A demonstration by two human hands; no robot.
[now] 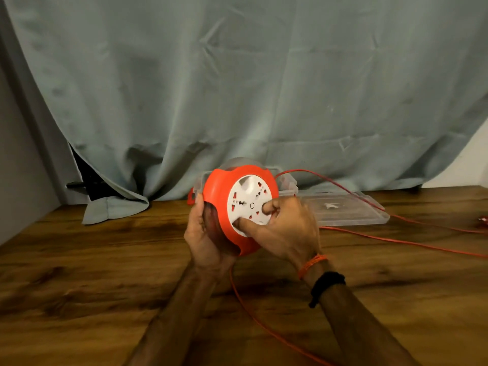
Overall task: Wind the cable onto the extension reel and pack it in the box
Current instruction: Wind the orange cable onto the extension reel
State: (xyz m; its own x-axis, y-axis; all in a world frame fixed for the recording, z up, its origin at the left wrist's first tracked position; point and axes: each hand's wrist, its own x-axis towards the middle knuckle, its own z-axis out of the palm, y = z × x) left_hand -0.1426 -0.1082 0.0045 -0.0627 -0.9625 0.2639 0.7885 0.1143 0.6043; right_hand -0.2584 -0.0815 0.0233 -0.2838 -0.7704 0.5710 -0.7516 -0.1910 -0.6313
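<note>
The reel (pixel 237 210) — a round orange plastic shell with a white socket face — is held above the wood-grain counter (pixel 92 273), face turned toward the camera and a little right. The left hand (pixel 203 233) cups its back edge; the right hand (pixel 285 228) curls fingers into the face. Thin orange cable (pixel 396 241) trails right — bare counter lies left. The clear box (pixel 287 186) sits just behind.

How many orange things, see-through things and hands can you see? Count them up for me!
Orange things: 3 (reel, cable, wrist thread)
See-through things: 2 (box, lid)
Hands: 2 (left hand, right hand)
Total: 7
</note>
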